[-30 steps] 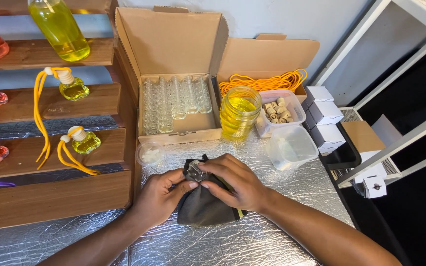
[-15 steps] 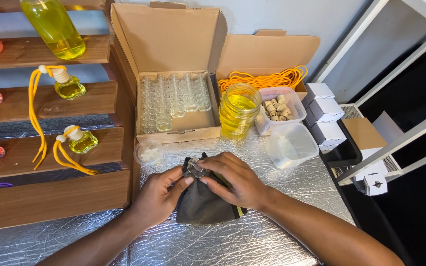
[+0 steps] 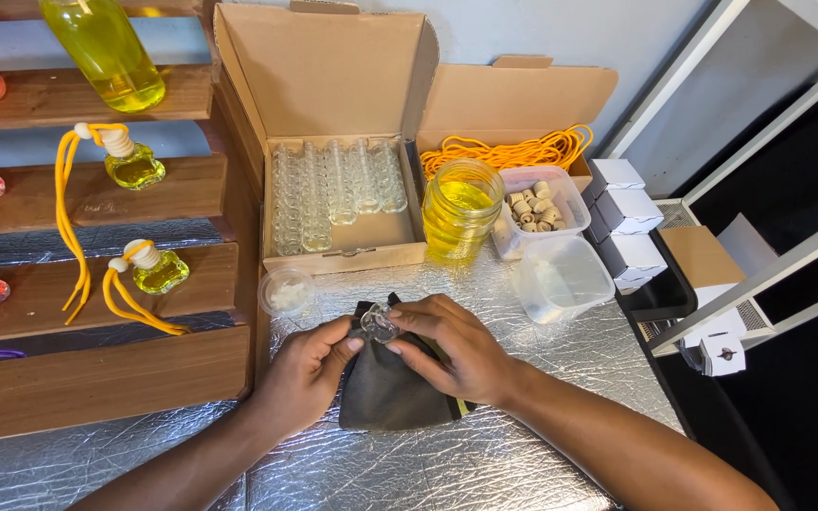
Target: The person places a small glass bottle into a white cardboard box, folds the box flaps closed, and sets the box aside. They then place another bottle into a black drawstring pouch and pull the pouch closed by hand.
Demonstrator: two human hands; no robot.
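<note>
Crinkled silver foil sheeting (image 3: 523, 454) covers the worktop, with stepped brown wooden shelves (image 3: 97, 378) at the left and a white metal rack (image 3: 759, 265) at the right.

Head view: both hands meet at the middle of the foil over a dark grey cloth (image 3: 385, 397) that lies bunched on the surface. The left hand (image 3: 300, 374) and the right hand (image 3: 452, 345) each close thumb and fingertips narrowly on a small clear glass bottle (image 3: 376, 325), held just above the cloth's upper edge; the bottle appears empty and bears no cord or stopper. Behind the hands stands an open brown cardboard box (image 3: 333, 114) with rows of small clear glass bottles (image 3: 333, 194) along its back part, its front part bare. Beside it are a glass jar of yellow liquid (image 3: 461, 208), a clear plastic tub of small wooden stoppers (image 3: 537, 208), an empty clear plastic tub (image 3: 560, 279), a bundle of orange cord (image 3: 508, 151) and small white cartons (image 3: 627, 213). A small round clear lid (image 3: 286, 289) sits near the left hand.

Judged stage: early for this bottle, which seems to be under wiping; filling, stoppering and cording look undone. Finished yellow-filled bottles with orange cords (image 3: 149, 270) already rest on the shelves, so some pieces are complete while many in the box remain.
</note>
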